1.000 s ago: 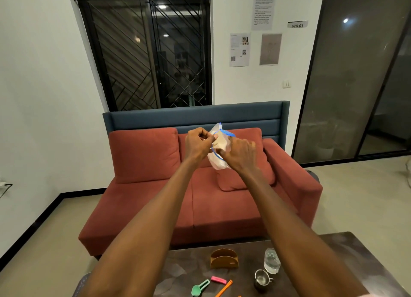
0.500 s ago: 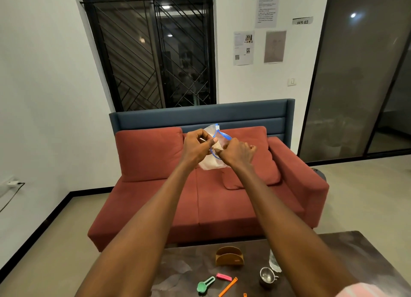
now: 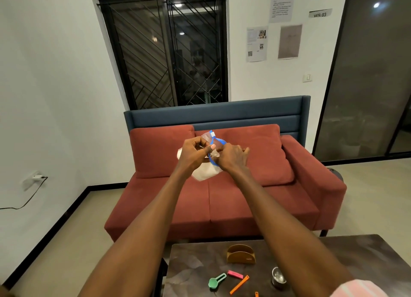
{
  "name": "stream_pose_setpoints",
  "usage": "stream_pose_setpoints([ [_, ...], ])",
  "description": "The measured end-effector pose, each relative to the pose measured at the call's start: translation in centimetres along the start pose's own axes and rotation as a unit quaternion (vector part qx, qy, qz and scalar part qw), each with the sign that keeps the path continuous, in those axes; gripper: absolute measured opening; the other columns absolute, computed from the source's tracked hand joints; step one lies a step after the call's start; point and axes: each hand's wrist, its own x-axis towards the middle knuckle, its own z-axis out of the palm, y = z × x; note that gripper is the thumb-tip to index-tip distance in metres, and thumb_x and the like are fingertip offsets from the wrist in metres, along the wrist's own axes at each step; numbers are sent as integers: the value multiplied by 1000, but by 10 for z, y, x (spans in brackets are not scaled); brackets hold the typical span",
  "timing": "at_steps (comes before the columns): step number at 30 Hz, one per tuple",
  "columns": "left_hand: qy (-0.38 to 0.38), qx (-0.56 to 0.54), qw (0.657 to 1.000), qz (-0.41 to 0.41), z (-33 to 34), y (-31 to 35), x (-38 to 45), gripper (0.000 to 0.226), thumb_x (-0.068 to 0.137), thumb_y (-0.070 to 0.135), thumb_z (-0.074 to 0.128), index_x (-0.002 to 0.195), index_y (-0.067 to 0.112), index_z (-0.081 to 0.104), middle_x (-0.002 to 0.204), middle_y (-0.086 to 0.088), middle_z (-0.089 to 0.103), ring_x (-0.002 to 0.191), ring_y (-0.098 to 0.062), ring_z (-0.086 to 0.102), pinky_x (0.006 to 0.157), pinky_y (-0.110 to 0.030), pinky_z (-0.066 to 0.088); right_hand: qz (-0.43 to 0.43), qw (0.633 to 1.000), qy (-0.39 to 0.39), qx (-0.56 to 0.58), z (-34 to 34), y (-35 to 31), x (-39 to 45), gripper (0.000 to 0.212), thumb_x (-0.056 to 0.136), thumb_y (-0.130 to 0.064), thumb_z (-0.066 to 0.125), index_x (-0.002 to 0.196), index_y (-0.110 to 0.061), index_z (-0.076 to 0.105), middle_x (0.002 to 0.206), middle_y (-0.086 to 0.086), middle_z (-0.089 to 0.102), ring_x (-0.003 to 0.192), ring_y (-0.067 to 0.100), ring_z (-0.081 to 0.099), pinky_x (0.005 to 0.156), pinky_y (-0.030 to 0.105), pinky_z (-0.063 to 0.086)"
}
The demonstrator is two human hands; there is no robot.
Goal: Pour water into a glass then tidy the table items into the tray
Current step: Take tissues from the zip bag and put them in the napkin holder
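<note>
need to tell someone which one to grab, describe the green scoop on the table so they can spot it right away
Start at the dark table in front of the red sofa. Near its front edge lies a row of small plastic pieces; the green scoop is leftmost, left of the pink clip and orange stick. It alone is green, with a round bowl at one end.

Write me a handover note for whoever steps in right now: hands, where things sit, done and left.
Left hand and right hand both pinch the blue-rimmed clear bag, held up in front of the sofa.
On the table: wooden holder, metal cup, green scoop, pink clip, orange clip.
No tray or glass in view; pouring cannot be judged.
Left: table items untidied.
</note>
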Motion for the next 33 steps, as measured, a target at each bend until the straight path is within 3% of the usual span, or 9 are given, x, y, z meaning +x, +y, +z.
stream_pose_setpoints([
  [4,-9,-4,1000,-7,-10,-5,-2,23,87,5,68,80,-13,56,84,-31,65,74,-33,69,66,-47,61,-25,999,-16,-15,9,-10,0,32,88,-52,57,98,-25,71,106,4,70,115,30,56,104,50,27],
  [7,34,4,999,-26,-16,-10,-4,23,85,7,70,75,-7,55,75,-23,63,65,-23,67,60,-44,61,-41,999,-19,5,12,-17,0,31,86,-49,59,88,-21,74,96,2,70,110,28,57,101,48,29],
  [10,124,56,988,-67,-20,-18,-4,24,82,12,72,73,-3,56,69,-14,59,57,-23,60,53,-46,60,-69,995,-24,62,9,-24,-6,22,77,-30,61,65,-14,69,72,2,61,91,28,61,83,39,28],
  [12,180,104,972,-108,-21,-24,-3,23,78,16,70,73,-3,59,67,-12,64,54,-28,63,54,-48,59,-86,990,-36,105,5,-25,-8,18,71,-24,61,62,-10,67,72,6,63,83,27,61,77,36,25],
  [17,219,91,945,-225,-18,-36,-3,17,70,19,68,74,2,64,72,-12,69,49,-23,63,48,-37,59,-113,966,-41,229,-12,-22,-5,28,72,-27,63,58,-5,55,58,0,49,57,15,44,66,30,29],
  [20,220,65,938,-260,-12,-41,-2,18,71,19,71,69,6,59,76,-14,66,52,-23,60,45,-33,56,-61,917,-9,394,-28,-20,0,36,79,-14,65,53,-14,41,57,4,39,57,16,36,57,31,31],
  [23,211,66,936,-274,-4,-42,-1,25,73,25,73,66,8,56,78,-14,67,52,-25,60,47,-38,58,28,835,-8,549,-39,-15,6,23,83,-5,62,64,-7,49,66,9,45,66,21,44,57,32,37],
  [29,109,181,949,-235,18,-37,-5,18,71,22,67,76,6,60,85,-13,67,65,-30,69,53,-44,60,70,754,35,652,-38,0,11,22,91,-13,64,71,-11,55,76,10,59,69,20,57,60,30,49],
  [33,80,227,946,-217,30,-45,-15,28,77,24,60,77,-2,52,91,-27,62,78,-40,68,66,-48,60,82,681,16,727,-47,3,18,14,91,-15,63,77,-15,61,78,3,66,69,17,63,58,27,52],
])
